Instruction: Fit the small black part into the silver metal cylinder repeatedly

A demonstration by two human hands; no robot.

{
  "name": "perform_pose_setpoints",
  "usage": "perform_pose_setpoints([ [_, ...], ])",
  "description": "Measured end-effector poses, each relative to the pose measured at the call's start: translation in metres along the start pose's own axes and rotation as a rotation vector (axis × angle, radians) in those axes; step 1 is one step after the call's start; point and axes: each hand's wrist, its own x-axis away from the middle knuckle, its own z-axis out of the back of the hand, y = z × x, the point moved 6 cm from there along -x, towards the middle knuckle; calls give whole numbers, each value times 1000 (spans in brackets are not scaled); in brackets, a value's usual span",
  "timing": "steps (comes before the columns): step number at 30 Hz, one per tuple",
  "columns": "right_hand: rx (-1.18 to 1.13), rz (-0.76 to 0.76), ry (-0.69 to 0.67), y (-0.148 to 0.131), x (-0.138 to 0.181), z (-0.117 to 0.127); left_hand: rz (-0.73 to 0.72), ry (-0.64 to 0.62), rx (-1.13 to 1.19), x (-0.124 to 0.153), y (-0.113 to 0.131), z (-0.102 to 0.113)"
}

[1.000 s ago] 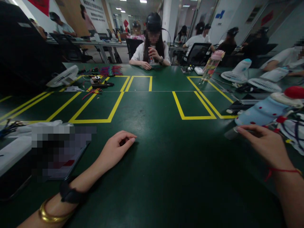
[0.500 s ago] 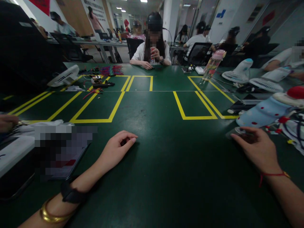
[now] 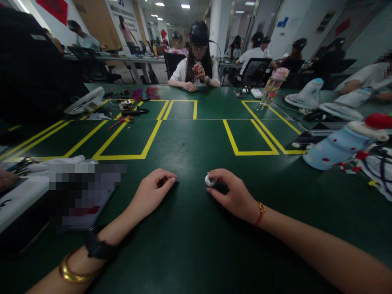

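My right hand [image 3: 235,194] is at the middle of the green table [image 3: 183,253], its thumb and fingers closed around a small round white piece [image 3: 210,180] with dark spots on it. The piece is too small for me to tell its kind. Across a short gap, my left hand [image 3: 156,190] rests on the tabletop. Its fingers are curled with the thumb tip against them, and nothing shows in the grasp. Left of that forearm lies a dark phone-like slab [image 3: 94,210], partly blurred out.
A blue dotted bottle [image 3: 333,145] with a red top stands at the right beside tangled cords [image 3: 378,171]. Farther back are a clear bottle [image 3: 272,87], small fans [image 3: 301,98] and loose wires [image 3: 124,120]. A person [image 3: 196,73] sits opposite, and yellow tape [image 3: 257,153] marks the table.
My right hand has moved left from beside the blue bottle to the table's middle, bringing the small white piece. My left hand stays in place.
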Motion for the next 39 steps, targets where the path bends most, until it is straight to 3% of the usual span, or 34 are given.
perform_pose_setpoints([
  [4,-61,-68,-3,7,2,-8,-23,-7,15,-2,14,-4],
  [10,-154,-152,26,20,6,-10,-259,-66,97,-13,84,-24],
  [13,-151,-147,20,19,5,-10,-271,-66,114,-18,98,-27],
  [19,-54,-114,-9,13,3,-4,-189,-37,135,-17,84,-21],
  [23,-53,-106,-17,12,2,-3,-244,-98,134,-15,94,-31],
  [26,-70,-111,-23,11,2,-3,-229,-64,154,-19,99,-31],
  [31,-43,-106,-9,11,3,-1,-133,-13,129,-22,75,-24],
  [35,-40,-102,14,12,4,0,-146,-102,-51,-19,56,-42],
  [39,-44,-103,21,11,3,-2,-159,-123,-169,-18,55,-57],
])
